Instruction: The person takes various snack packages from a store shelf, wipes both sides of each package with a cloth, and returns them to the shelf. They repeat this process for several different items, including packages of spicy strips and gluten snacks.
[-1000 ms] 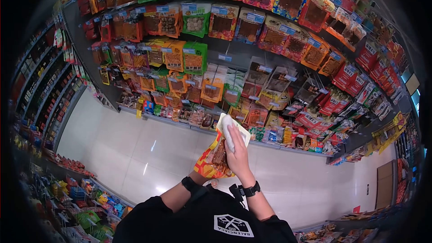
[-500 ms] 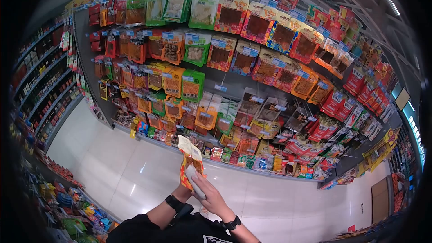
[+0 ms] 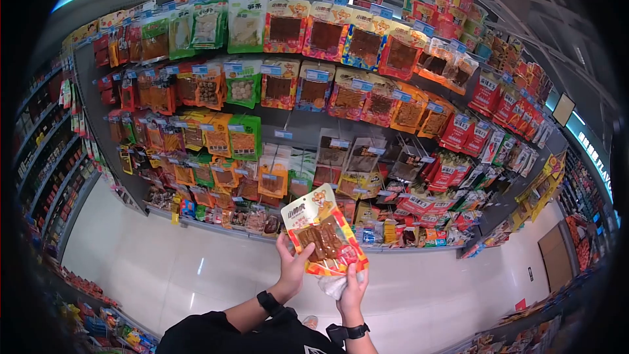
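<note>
In front of me a snack packet is tilted with its printed front towards me. Brown strips show through its clear window, framed in red and yellow, and a cartoon tiger is on the pale top. My left hand grips the packet's left edge, thumb on the front. At the lower right corner, my right hand pinches it between thumb and fingers. A crumpled white cloth hangs below the packet against my right hand; how it is held is hidden. Both wrists wear black bands.
A long rack of hanging snack packets stands ahead, with price tags on its hooks. Cup tubs are stacked along its top. Shelves line the left side, and more goods lie at the lower left. Pale tiled floor stretches between.
The packet has turned from nearly edge-on to face me and moved right. My right hand has shifted from the cloth on the packet's face to its lower corner. The view has swung right.
</note>
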`<action>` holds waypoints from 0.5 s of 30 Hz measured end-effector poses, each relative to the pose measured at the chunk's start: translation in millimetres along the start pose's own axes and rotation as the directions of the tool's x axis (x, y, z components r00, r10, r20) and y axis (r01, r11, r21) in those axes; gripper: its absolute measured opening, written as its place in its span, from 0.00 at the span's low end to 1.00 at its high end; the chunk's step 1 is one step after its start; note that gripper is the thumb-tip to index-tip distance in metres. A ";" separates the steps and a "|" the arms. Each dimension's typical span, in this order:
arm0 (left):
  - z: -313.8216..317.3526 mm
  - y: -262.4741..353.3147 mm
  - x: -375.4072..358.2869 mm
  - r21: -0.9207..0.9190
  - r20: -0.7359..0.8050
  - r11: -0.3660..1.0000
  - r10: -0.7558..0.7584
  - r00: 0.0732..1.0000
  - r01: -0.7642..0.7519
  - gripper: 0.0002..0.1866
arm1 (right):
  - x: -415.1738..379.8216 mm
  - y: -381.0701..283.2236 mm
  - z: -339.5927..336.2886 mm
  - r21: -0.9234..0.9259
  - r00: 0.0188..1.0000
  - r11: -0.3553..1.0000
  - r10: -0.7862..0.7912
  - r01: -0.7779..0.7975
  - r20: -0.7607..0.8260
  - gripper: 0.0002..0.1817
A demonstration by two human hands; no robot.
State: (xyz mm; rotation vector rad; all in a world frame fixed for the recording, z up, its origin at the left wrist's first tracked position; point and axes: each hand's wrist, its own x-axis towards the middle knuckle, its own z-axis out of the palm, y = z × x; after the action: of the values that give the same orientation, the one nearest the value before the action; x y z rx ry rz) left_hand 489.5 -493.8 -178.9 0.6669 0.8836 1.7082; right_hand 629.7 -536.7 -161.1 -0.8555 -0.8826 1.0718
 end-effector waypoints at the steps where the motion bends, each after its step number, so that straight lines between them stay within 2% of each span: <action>1: 6.1 -2.0 -0.2 -0.069 0.051 0.985 -0.155 0.987 0.158 0.33 | 3.6 -6.2 -4.1 0.302 0.985 0.949 0.131 -0.091 -0.115 0.22; 2: 7.8 -1.9 1.4 -0.079 0.057 0.984 -0.156 0.986 0.160 0.33 | 7.9 -7.7 -9.2 0.294 0.986 0.952 0.123 -0.084 -0.117 0.22; 3: 5.2 0.6 1.9 -0.164 0.253 0.861 -0.435 0.864 0.482 0.32 | 10.6 -7.1 -14.5 0.325 0.985 0.941 0.135 -0.094 -0.105 0.23; 4: 6.3 3.9 1.2 -0.173 0.455 0.633 -0.628 0.631 0.755 0.31 | 12.7 -6.1 -19.1 0.355 0.984 0.929 0.150 -0.109 -0.093 0.24; 5: 8.2 -0.4 -1.5 -0.161 0.501 0.594 -0.639 0.583 0.789 0.29 | 14.8 -3.6 -23.4 0.334 0.987 0.937 0.138 -0.102 -0.084 0.23; 6: 9.0 -3.3 -4.7 -0.166 0.503 0.587 -0.640 0.580 0.792 0.29 | 15.0 -2.3 -27.5 0.326 0.986 0.940 0.140 -0.104 -0.087 0.23; 8: 11.1 -7.3 -6.0 0.091 0.534 0.797 -0.545 0.647 0.597 0.31 | 18.8 -1.2 -32.2 0.319 0.980 0.943 0.149 -0.099 -0.135 0.22; 9: 10.9 -9.2 -3.2 0.085 0.535 0.799 -0.540 0.649 0.595 0.31 | 21.0 -1.0 -32.6 0.315 0.981 0.944 0.147 -0.099 -0.131 0.22; 11: 7.0 -14.8 1.7 0.194 0.655 0.932 -0.356 0.667 0.307 0.35 | 21.7 0.4 -33.7 0.257 0.974 0.961 0.152 -0.106 -0.167 0.22; 12: 4.4 -17.1 3.1 0.191 0.654 0.932 -0.354 0.668 0.307 0.35 | 21.6 1.3 -33.7 0.254 0.975 0.961 0.152 -0.106 -0.165 0.22; 14: 0.6 -17.4 5.8 0.349 0.635 0.935 -0.288 0.717 0.066 0.37 | 22.2 3.4 -32.3 0.227 0.968 0.967 0.163 -0.118 -0.189 0.21; 15: -2.0 -17.1 7.2 0.348 0.635 0.935 -0.286 0.718 0.065 0.37 | 22.1 4.8 -31.0 0.227 0.969 0.967 0.161 -0.117 -0.187 0.21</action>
State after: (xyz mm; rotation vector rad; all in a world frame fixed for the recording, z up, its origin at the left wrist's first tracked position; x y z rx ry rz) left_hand 495.1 -484.4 -194.0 1.2746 0.6441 1.0143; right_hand 661.1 -518.9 -173.9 -0.8384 -0.5291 1.1554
